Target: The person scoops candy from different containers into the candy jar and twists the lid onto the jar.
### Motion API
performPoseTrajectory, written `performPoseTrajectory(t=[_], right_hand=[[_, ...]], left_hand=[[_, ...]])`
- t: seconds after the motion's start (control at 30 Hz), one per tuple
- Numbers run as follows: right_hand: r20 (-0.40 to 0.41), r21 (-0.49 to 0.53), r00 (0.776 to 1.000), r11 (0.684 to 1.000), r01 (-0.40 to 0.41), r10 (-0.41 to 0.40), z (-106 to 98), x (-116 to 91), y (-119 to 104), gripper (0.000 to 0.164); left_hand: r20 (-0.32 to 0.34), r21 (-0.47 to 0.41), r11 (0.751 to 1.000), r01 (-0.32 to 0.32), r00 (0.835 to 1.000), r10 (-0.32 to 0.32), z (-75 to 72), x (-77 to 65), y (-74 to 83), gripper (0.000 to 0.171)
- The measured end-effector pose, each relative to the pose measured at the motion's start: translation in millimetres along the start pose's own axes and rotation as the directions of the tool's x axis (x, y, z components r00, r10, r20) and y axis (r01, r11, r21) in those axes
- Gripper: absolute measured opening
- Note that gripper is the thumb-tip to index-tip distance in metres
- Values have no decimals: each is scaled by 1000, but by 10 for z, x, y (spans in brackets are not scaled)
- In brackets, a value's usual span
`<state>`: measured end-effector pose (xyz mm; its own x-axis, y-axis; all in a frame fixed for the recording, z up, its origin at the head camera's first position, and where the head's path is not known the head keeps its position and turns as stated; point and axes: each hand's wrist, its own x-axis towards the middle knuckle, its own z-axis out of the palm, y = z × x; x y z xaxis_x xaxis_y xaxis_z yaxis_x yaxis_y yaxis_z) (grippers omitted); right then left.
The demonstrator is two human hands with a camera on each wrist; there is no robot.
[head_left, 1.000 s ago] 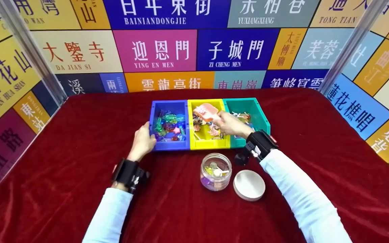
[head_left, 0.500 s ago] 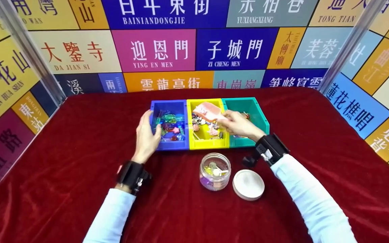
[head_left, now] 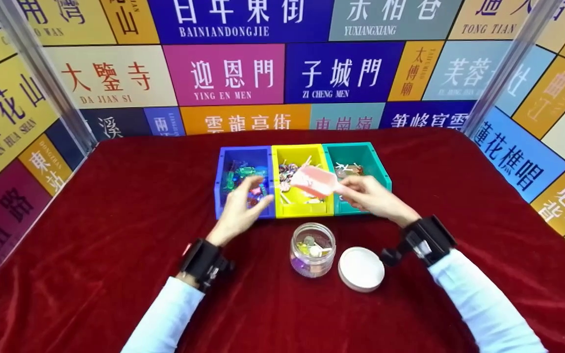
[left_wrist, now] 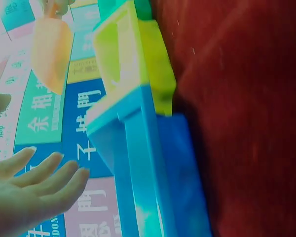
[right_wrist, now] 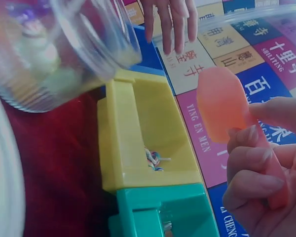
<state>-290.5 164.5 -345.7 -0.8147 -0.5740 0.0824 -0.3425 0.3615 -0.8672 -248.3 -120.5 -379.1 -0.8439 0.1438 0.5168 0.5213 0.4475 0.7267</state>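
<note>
My right hand (head_left: 373, 198) grips the handle of a pink scoop (head_left: 313, 181), held over the yellow bin (head_left: 304, 211). In the right wrist view, fingers and thumb wrap the scoop's (right_wrist: 222, 101) handle. Small pale pieces show in its bowl in the head view. My left hand (head_left: 241, 208) hovers over the blue bin (head_left: 245, 212), fingers spread and holding nothing. Green, red and blue wrapped candies (head_left: 248, 171) lie in the blue bin. Swirled lollipops (head_left: 287, 171) lie in the yellow one. The green bin (head_left: 375, 171) has lollipops with white sticks.
A clear glass jar (head_left: 313, 260) stands uncovered in front of the bins, with several candies inside. Its white lid (head_left: 361, 268) lies flat to the right of it. Dark red cloth (head_left: 115, 220) covers the table. A wall of coloured signs (head_left: 238, 73) rises behind.
My left hand has let go of the blue bin's left side and moved right, over that bin. My right hand has drawn the scoop right and slightly toward me.
</note>
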Motion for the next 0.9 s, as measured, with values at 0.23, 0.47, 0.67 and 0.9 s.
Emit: performPoseTrajectory(t=[0.23, 0.47, 0.67, 0.9], right_hand=[[82, -35, 995, 997, 63, -60, -6, -273, -40, 24], [134, -60, 987, 993, 97, -88, -64, -479, -32, 16], [138, -121, 985, 985, 123, -106, -120, -598, -18, 14], [112, -284, 990, 951, 119, -91, -144, -705, -71, 15]], left_hand=[[227, -112, 991, 73, 973, -46, 92, -37, 74, 52], [447, -184, 972, 146, 893, -50, 170, -77, 117, 67], [559, -164, 977, 137, 829, -23, 260, -105, 154, 76], [634, -99, 990, 104, 773, -18, 346, -142, 204, 83]])
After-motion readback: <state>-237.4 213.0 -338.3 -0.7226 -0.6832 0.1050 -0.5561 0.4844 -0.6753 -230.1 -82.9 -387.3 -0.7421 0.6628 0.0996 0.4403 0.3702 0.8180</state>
